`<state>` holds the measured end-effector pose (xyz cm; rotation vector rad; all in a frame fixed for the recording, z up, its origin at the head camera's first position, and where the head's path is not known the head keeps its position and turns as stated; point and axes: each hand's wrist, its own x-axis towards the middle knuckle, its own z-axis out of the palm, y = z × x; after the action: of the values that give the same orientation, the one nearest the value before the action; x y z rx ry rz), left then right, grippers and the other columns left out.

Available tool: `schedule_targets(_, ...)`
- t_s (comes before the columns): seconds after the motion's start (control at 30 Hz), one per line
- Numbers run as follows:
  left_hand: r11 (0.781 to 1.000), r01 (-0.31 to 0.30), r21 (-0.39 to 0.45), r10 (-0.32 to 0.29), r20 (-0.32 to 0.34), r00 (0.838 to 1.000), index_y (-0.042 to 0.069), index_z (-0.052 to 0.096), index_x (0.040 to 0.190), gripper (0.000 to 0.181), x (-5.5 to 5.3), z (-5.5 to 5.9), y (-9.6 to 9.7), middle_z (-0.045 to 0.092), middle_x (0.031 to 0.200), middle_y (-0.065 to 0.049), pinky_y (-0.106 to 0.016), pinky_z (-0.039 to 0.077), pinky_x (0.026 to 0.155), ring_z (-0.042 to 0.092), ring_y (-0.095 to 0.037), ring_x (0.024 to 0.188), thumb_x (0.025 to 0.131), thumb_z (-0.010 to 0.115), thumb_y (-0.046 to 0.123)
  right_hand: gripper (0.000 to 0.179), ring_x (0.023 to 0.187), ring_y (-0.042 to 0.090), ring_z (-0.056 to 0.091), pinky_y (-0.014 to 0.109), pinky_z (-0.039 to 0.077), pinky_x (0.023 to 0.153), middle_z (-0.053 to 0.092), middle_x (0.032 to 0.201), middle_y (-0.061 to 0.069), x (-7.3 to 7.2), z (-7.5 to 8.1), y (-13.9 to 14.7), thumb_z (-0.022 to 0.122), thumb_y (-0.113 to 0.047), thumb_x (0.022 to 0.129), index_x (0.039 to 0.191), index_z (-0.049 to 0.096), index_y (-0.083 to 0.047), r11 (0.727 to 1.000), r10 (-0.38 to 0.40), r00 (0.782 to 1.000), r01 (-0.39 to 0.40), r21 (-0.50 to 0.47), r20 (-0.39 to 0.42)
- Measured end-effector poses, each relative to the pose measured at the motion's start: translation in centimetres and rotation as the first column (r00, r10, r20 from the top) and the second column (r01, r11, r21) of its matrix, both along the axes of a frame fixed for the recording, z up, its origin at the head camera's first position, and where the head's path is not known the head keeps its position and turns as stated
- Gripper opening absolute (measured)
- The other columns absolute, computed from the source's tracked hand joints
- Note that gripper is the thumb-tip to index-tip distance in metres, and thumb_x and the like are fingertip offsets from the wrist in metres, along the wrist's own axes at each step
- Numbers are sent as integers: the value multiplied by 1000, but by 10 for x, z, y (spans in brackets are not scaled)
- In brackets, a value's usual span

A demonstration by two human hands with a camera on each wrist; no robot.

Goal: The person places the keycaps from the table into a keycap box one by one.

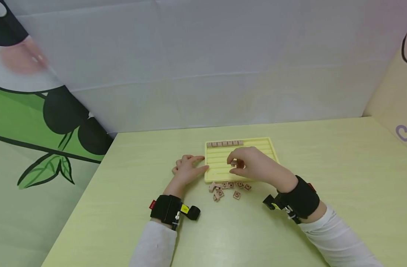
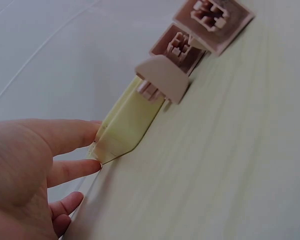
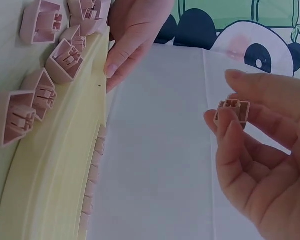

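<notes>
Seven keycaps (image 1: 225, 144) already line your tray's (image 1: 220, 174) 12 o'clock groove; loose keycaps (image 1: 231, 185) remain at 6; right fingers (image 3: 230, 145) pinch one keycap (image 3: 245, 114), left fingers (image 2: 75, 135) spread at 9

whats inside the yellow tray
A row of keycaps lies along the far edge of the yellow tray. The right hand, holding another keycap, covers part of the tray's right side, so whatever lies there is hidden.

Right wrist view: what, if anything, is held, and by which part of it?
A keycap, held by its sides in the fingers of the right hand, its hollow underside showing.
</notes>
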<state>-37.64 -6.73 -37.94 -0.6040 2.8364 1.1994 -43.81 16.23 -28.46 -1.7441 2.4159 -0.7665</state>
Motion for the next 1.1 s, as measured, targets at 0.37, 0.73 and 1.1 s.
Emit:
schedule_targets(0.37,1000,-3,-14,3,1,1000,22,57,132,55,-5,2,1,34,142,-17,-56,12,98,21,-39,127,84,65,46,18,83,19,64,31,52,74,69,98,9,-6,3,3,64,-2,87,105,68,-2,998,-41,999,41,-42,-2)
schedule_targets(0.73,1000,-15,-16,15,3,1000,22,57,132,55,-7,1,1,35,142,-17,-57,12,98,21,-40,127,84,65,47,15,74,12,58,32,52,67,62,91,5,-12,1,2,68,-2,84,99,68,-4,998,-3,1000,2,-65,-10)
schedule_targets(1.1,1000,-19,-12,19,5,1000,22,57,132,55,-10,-1,2,34,142,-18,-57,12,98,21,-40,128,84,65,47,14,73,13,59,30,52,67,56,89,5,-16,3,5,70,1,81,94,67,-3,996,-8,1000,10,-85,28)
